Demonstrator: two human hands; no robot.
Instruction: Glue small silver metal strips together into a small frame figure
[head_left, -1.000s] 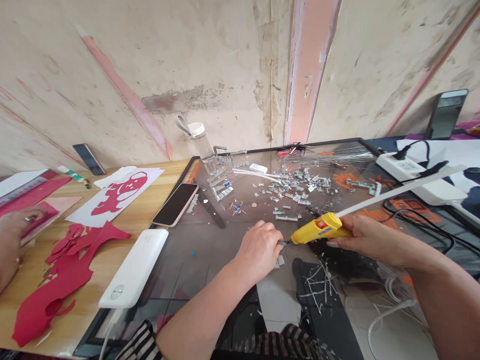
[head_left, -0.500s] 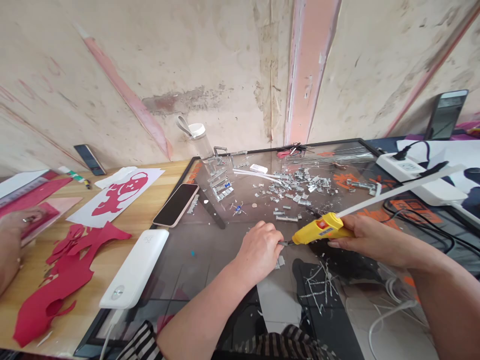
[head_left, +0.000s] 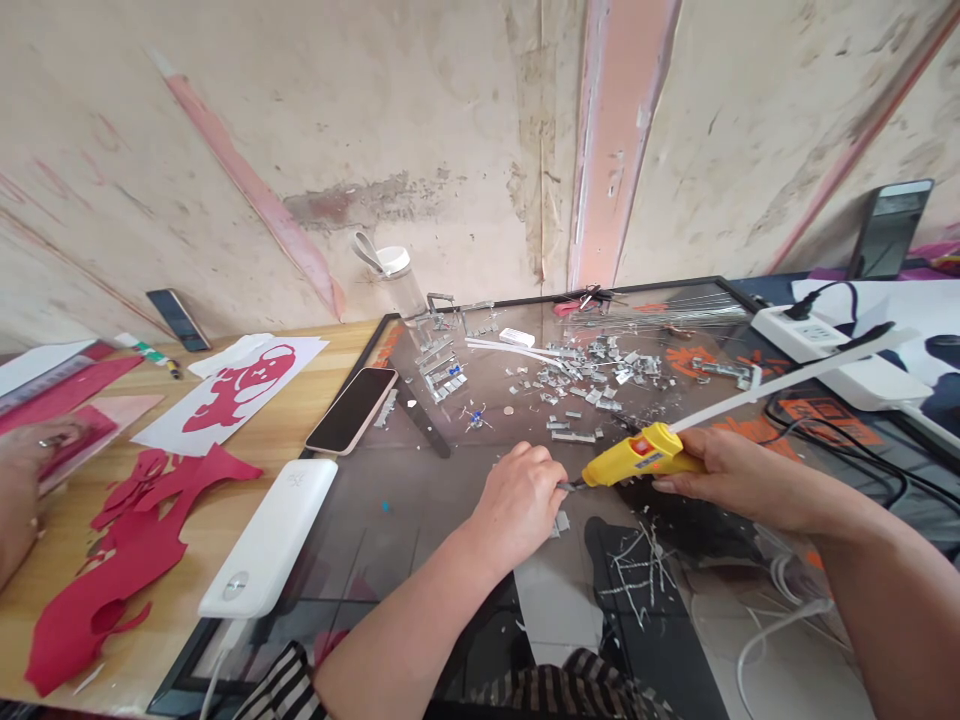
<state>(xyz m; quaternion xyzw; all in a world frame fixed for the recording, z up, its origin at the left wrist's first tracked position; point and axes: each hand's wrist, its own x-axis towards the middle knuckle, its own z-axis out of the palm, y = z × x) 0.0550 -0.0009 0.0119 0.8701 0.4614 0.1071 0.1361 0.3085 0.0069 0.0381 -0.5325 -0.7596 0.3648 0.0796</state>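
A yellow hot glue gun (head_left: 630, 455) is gripped by its handle in my right hand (head_left: 739, 470), with a long white glue stick (head_left: 720, 405) running out of its back. Its nozzle points left, right at the fingers of my left hand (head_left: 523, 497). That hand is closed in a pinch, and a small dark piece shows between its fingertips and the nozzle; most of it is hidden. Small grey metal-like pieces (head_left: 561, 523) lie just under my left fingers. Beyond my hands, a heap of silvery cut pieces (head_left: 611, 365) covers part of the glass tabletop (head_left: 352, 530).
At left are a phone (head_left: 351, 410), a white power bank (head_left: 270, 540) and red paper scraps (head_left: 112, 600). A co-worker's hand (head_left: 45, 450) rests on red paper. A clear bottle (head_left: 405, 285) stands by the wall. A power strip (head_left: 840, 355) and cables lie right; twisted wires (head_left: 641, 575) lie near my lap.
The glue gun has shifted very slightly left toward my left fingers, and a small reddish spot now shows on its body. My left hand stays almost still.
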